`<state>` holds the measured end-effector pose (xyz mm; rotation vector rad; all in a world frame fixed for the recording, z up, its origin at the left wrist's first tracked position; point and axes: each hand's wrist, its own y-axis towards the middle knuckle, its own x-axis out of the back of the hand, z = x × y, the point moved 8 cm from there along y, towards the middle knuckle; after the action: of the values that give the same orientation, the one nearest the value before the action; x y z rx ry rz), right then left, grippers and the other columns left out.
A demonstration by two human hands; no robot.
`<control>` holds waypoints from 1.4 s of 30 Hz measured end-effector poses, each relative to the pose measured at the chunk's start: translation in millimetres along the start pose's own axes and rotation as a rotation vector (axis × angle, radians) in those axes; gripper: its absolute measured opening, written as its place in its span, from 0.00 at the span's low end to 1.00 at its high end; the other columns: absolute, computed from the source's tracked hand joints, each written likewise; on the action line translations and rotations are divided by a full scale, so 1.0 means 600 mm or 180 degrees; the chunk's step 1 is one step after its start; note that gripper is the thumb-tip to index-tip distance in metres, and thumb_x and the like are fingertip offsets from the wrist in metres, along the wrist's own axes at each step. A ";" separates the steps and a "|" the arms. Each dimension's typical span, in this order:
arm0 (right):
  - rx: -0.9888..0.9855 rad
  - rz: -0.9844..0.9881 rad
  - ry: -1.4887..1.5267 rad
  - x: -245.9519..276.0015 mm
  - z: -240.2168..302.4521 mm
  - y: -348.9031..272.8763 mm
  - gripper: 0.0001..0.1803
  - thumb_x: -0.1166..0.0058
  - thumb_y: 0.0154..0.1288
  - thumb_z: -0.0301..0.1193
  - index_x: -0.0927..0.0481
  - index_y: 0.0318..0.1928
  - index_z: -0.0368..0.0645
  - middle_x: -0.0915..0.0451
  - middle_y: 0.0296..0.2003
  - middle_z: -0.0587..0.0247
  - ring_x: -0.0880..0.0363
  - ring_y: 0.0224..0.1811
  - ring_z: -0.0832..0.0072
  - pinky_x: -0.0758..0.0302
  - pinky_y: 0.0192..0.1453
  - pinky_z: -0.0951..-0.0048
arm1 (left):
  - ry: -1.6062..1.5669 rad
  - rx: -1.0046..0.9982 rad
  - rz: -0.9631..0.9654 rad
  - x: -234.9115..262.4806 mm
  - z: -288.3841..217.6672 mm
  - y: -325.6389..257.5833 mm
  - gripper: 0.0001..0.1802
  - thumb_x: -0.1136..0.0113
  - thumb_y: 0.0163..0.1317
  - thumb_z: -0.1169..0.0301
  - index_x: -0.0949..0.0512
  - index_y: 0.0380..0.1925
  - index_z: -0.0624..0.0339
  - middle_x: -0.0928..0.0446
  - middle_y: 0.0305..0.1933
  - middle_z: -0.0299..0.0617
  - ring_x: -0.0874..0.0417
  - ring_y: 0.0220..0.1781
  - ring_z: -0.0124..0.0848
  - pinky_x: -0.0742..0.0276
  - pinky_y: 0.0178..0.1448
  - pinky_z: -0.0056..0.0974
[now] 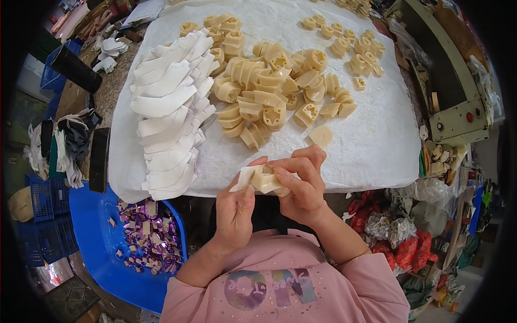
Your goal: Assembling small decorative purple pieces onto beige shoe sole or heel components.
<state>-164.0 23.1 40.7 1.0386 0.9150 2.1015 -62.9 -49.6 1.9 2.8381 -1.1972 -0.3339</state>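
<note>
Near the table's front edge, in front of my body, I hold a beige plastic shoe heel (265, 181) between both hands. A white curved cover piece (244, 178) lies against its left side. My left hand (236, 207) is closed, with thumb and fingers gripping the white piece and the heel's left end. Bent around the heel's right side, the fingers of my right hand (302, 188) pinch it. Just beyond my hands lies a single beige heel (321, 136). Further off is a big pile of beige heels (258, 89), with a long overlapping stack of white cover pieces (167, 99) beside it.
A white woven sheet (371, 156) covers the table. Smaller beige heels (364, 62) sit at the far right. On the left edge rest a dark phone (99, 160) and a black cylinder (75, 69). Below stands a blue basin (91, 226) of shiny purple pieces. A machine (458, 121) flanks the right.
</note>
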 end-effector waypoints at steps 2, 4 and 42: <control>0.0080 0.0026 -0.0054 0.004 0.002 0.004 0.20 0.43 0.43 0.23 0.25 0.42 0.49 0.21 0.37 0.68 0.31 0.34 0.68 0.46 0.42 0.60 | 0.0356 -0.0004 0.0043 0.006 -0.004 -0.001 0.21 0.60 0.72 0.66 0.31 0.53 0.75 0.23 0.47 0.48 0.23 0.47 0.26 0.29 0.52 0.29; 0.0157 0.0055 -0.0110 0.011 0.011 0.010 0.19 0.42 0.43 0.24 0.25 0.40 0.49 0.22 0.36 0.69 0.31 0.34 0.69 0.46 0.43 0.60 | 0.0642 0.0096 -0.0781 0.044 -0.002 -0.009 0.16 0.54 0.69 0.70 0.26 0.47 0.73 0.21 0.38 0.45 0.24 0.38 0.22 0.29 0.43 0.25; -0.0925 0.1754 0.1068 -0.024 -0.021 -0.015 0.13 0.46 0.44 0.18 0.27 0.32 0.46 0.35 0.28 0.64 0.35 0.36 0.67 0.47 0.45 0.66 | 0.1638 -0.1374 0.0113 -0.009 -0.013 0.008 0.07 0.40 0.59 0.72 0.25 0.28 0.65 0.34 0.19 0.43 0.34 0.22 0.35 0.39 0.24 0.36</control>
<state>-165.6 13.0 21.9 0.8633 0.4688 2.8296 -68.2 -49.8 11.1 2.3211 -0.9289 0.1267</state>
